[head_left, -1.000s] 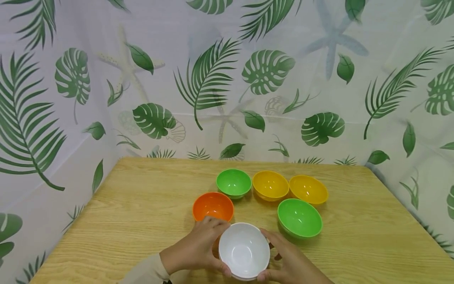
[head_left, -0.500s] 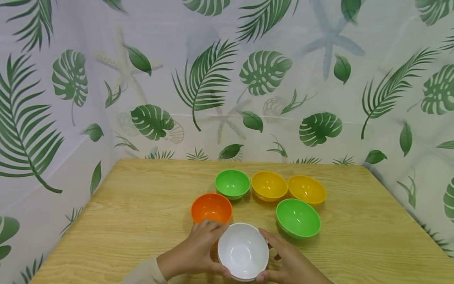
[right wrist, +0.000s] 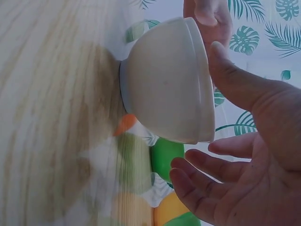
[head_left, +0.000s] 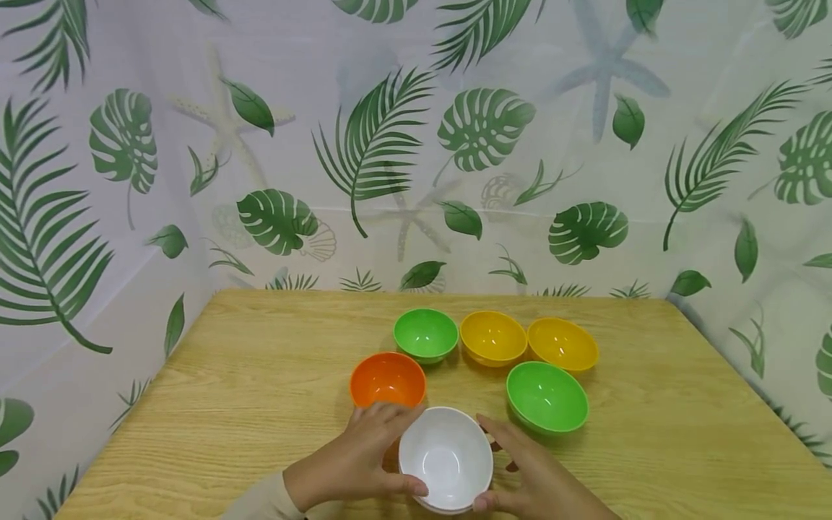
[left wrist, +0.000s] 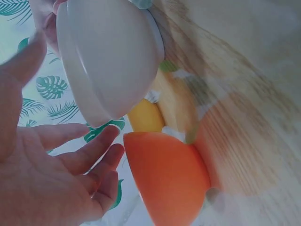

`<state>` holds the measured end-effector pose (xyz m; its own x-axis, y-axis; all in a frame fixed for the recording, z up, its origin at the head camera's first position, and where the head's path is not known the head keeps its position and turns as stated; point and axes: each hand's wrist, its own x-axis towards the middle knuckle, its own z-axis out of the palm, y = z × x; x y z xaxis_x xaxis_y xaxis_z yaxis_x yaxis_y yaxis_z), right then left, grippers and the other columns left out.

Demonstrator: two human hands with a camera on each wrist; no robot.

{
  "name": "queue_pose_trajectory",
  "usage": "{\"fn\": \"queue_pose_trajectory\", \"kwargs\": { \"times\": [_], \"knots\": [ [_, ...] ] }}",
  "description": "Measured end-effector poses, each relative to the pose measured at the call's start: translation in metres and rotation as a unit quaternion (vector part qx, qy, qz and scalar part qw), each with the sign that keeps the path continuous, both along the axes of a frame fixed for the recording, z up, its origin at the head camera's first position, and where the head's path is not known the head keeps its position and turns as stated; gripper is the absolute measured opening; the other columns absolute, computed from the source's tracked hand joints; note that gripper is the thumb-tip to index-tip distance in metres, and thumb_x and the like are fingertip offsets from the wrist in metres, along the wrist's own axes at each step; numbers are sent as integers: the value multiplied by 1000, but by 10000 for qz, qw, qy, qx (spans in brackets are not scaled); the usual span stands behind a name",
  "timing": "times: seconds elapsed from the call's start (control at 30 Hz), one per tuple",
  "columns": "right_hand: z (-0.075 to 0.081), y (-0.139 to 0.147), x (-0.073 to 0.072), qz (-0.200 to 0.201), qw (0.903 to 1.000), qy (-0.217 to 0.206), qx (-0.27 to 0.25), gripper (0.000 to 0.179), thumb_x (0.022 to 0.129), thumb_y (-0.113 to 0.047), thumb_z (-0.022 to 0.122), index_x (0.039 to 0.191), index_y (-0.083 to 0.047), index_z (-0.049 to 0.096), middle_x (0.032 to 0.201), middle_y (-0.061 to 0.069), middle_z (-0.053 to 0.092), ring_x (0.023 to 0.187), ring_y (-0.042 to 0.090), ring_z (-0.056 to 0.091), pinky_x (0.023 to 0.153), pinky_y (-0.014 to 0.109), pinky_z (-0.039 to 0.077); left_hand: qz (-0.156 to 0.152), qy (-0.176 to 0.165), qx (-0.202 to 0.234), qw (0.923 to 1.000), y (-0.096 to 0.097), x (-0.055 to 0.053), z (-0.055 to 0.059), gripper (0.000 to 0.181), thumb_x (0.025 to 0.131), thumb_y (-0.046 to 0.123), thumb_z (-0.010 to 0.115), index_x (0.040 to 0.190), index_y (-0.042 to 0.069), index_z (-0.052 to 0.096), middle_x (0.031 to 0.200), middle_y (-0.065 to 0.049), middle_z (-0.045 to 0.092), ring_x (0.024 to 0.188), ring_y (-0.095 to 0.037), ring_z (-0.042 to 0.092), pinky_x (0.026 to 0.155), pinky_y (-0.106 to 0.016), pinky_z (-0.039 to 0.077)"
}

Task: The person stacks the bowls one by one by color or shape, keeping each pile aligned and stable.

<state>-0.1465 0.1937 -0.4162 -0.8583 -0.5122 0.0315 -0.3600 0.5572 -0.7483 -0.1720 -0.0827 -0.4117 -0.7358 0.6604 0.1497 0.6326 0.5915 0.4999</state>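
White bowls [head_left: 445, 458], one nested in another by the double rim, stand upright on the table close to me. My left hand [head_left: 364, 455] is at their left side, its thumb over the rim in the head view; in the left wrist view the fingers [left wrist: 89, 153] are spread and loosely bent, with a gap to the bowl. My right hand [head_left: 536, 469] is at the right side. Its thumb tip is close to the rim, and its relaxed fingers [right wrist: 202, 179] lie just off the wall in the right wrist view. Whether either thumb touches is unclear.
An orange bowl [head_left: 388, 379] stands just beyond my left hand. A green bowl [head_left: 547, 397] is beyond the right one. Farther back, another green bowl [head_left: 425, 336] and two yellow bowls, left [head_left: 492, 338] and right [head_left: 562, 343], stand on the wooden table [head_left: 260, 375].
My left thumb has shifted from the rim to over the white bowl's inside. Both hands have loosened slightly around it. The bowls keep their places; the head view has shifted slightly.
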Motion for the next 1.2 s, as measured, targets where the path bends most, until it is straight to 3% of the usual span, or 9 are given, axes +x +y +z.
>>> {"fn": "queue_pose_trajectory", "kwargs": {
  "times": [0.13, 0.3, 0.47, 0.6, 0.73, 0.97, 1.1, 1.2],
  "knots": [
    [2, 0, -1, -43, 9995, -313, 14, 80, 83, -42, 71, 146, -7, 35, 139, 11, 46, 110, 26, 55, 81, 32, 54, -89, -45, 315, 9995, 0, 1, 5, 72, 88, 53, 61, 144, 11, 43, 136, -3, 51, 127, -21, 42, 104, -45, 39],
    [8, 2, -1, -172, 9976, -664, 112, 63, 96, -41, 55, 147, -9, 36, 143, 15, 44, 111, 28, 57, 83, 34, 54, -226, 338, 820, 9958, 3, 1, 10, 47, 95, 43, 55, 128, 10, 59, 130, -2, 56, 124, -19, 48, 103, -42, 43],
    [14, 12, -2, -287, 9983, -478, 185, 52, 97, -39, 53, 141, -11, 46, 139, 11, 51, 108, 26, 59, 80, 32, 55, -593, 832, 1556, 9825, 7, 0, 12, 21, 96, 26, 60, 106, 10, 69, 110, 2, 66, 106, -12, 59, 93, -32, 49],
    [19, 21, -3, -657, 9973, -185, 259, 46, 97, -39, 54, 132, -9, 55, 128, 6, 60, 101, 17, 60, 80, 24, 53, -847, 691, 1965, 9744, 12, 1, 15, 9, 95, 17, 62, 94, 12, 69, 90, 7, 67, 86, -2, 59, 76, -20, 52],
    [24, 26, -1, -1173, 9927, 77, 261, 41, 97, -38, 55, 124, -9, 62, 119, 3, 66, 96, 10, 62, 80, 23, 53, -1033, 605, 1996, 9725, 23, 5, 20, 12, 96, 16, 59, 89, 14, 68, 82, 7, 66, 79, 2, 55, 71, -14, 50],
    [24, 35, 3, -2049, 9754, 811, 69, 18, 91, -22, 67, 106, -14, 71, 101, -5, 71, 86, 2, 62, 75, 21, 54, -1364, 723, 1707, 9731, 52, 13, 30, 28, 104, 22, 42, 94, 14, 67, 89, 9, 66, 90, 2, 57, 85, -11, 45],
    [22, 40, 3, -2358, 9614, 1414, -76, 9, 88, -12, 70, 97, -14, 73, 92, -8, 71, 80, 0, 63, 70, 20, 54, -1220, 831, 1542, 9770, 69, 10, 36, 31, 105, 24, 40, 98, 16, 69, 91, 10, 67, 90, 4, 58, 84, -9, 43],
    [21, 46, 2, -2517, 9542, 1615, -104, 8, 89, -13, 69, 95, -15, 73, 90, -8, 72, 80, -1, 63, 70, 20, 54, -859, 717, 1436, 9833, 82, 5, 40, 33, 105, 27, 39, 97, 17, 70, 89, 11, 66, 87, 4, 56, 80, -9, 44]
  ]
}}
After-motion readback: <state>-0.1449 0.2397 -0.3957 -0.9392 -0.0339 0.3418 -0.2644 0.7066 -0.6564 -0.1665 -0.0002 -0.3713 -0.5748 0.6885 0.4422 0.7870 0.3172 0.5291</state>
